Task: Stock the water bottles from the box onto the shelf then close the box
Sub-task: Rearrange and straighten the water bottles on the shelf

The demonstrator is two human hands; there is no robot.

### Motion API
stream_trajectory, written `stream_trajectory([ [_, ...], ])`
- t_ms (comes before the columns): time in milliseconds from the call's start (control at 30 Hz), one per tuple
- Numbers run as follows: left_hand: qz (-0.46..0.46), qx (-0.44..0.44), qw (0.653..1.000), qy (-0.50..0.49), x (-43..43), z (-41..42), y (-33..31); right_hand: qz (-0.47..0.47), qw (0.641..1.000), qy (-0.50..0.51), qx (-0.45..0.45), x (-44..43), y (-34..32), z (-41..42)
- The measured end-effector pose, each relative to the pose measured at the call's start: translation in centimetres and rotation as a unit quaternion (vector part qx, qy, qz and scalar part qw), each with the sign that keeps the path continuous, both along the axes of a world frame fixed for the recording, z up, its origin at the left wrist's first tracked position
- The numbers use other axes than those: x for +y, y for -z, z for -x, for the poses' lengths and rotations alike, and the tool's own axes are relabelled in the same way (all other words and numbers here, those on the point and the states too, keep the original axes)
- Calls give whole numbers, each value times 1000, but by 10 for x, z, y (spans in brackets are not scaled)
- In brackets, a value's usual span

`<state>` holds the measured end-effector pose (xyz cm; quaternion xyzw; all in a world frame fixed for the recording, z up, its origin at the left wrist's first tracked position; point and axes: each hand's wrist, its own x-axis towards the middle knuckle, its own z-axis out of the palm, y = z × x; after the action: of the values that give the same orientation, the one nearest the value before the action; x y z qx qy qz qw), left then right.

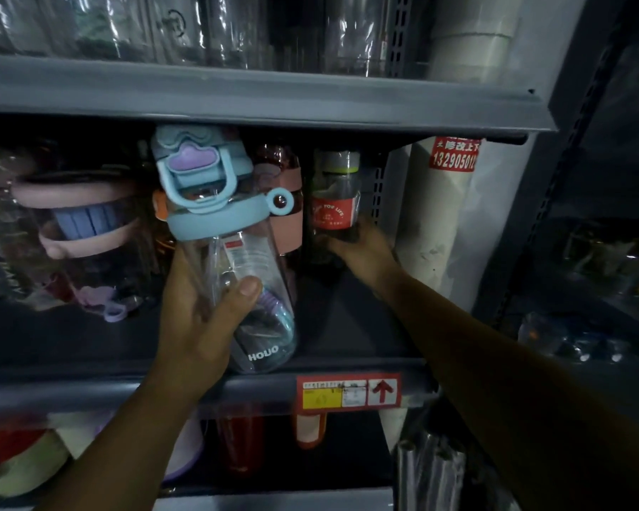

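From the head camera, the left hand (196, 319) is wrapped tight around a clear water bottle (233, 260) with a blue lid. The bottle leans to the left, and its bottom sits at the front edge of the shelf (347, 326). Its lid nearly reaches the shelf board above (273, 101).

The right hand (362, 248) reaches deeper in, near the right end of the shelf. It grips the lower part of a dark bottle (334, 201) with a red label and a grey cap, standing upright.

Between the two bottles stands a reddish bottle (285, 201) with a pink band. More bottles (85, 223) sit along the left side of the shelf. A red price tag (347, 392) is stuck on the front edge.
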<state>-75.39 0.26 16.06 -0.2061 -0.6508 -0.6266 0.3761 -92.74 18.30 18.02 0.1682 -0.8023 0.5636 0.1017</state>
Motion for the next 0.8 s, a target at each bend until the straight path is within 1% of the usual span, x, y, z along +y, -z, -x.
stream_trajectory([
  [167, -13, 11, 1000, 9, 0, 1, 2, -48, 999, 22, 12, 4, 2, -5],
  [300, -23, 11, 1000, 7, 1, 1, 2, -112, 988, 106, 28, 6, 22, 9],
  [333, -22, 11, 1000, 10, 1, 0, 2, -112, 988, 101, 24, 6, 20, 3],
  [400, -16, 10, 1000, 9, 1, 0, 2, -67, 996, 57, 6, 7, 12, -13],
  [500, -26, 6, 1000, 0, 1, -2, 2, -32, 999, 19, -11, 11, 14, -16],
  [567, -37, 7, 999, 2, 2, -2, 2, -21, 1000, 17, 2, 13, 15, -18],
  [700, -27, 14, 1000, 3, 2, -1, 4, -34, 999, 28, 29, 13, 14, -20],
  [800, -28, 12, 1000, -1, 3, 0, 4, -23, 999, 26, 37, 15, 15, -18],
])
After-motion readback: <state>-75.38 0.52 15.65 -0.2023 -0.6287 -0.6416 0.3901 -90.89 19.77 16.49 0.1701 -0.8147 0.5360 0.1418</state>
